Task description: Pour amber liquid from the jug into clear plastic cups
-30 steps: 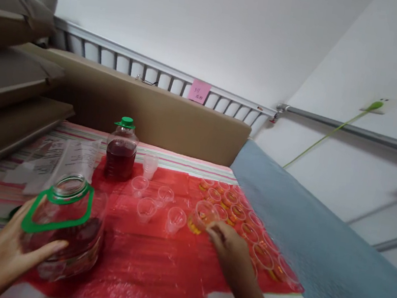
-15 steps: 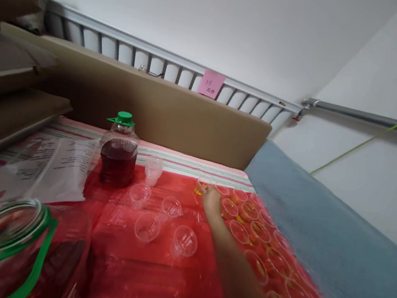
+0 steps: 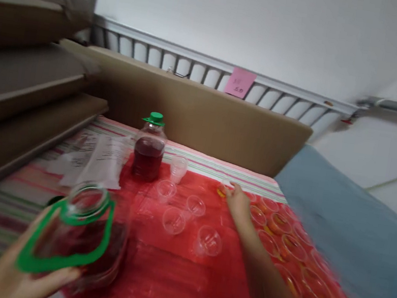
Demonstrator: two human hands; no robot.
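At the near left, a left hand (image 3: 19,284) is wrapped round the body of a clear jug (image 3: 109,250), thumb in front, other fingers mostly hidden. The jug stands uncapped, partly filled with dark red liquid. It is probably the heaviest thing in reach, with smooth walls that could slip when wet and contents that would slosh if tipped quickly. The body gives a broad grip; the flat green handle (image 3: 58,263) at its neck looks bendy, so a second support would help.

Beneath is a glossy red sheet (image 3: 164,278), probably slick. At the right, rows of clear cups with amber liquid (image 3: 294,246) sit close together. In the middle stand four loose clear cups (image 3: 209,241), likely feather-light, thin and easily knocked over; a gentle pinch below the rim should suit them.

Farther off, a right hand (image 3: 238,204) has its fingertips at a cup with a little amber liquid (image 3: 222,190), near the sheet's far edge. Blur hides whether they grip it. Squeezing could buckle its wall.

Far left of that are a stack of cups (image 3: 178,168) and a green-capped jug of red liquid (image 3: 147,159).
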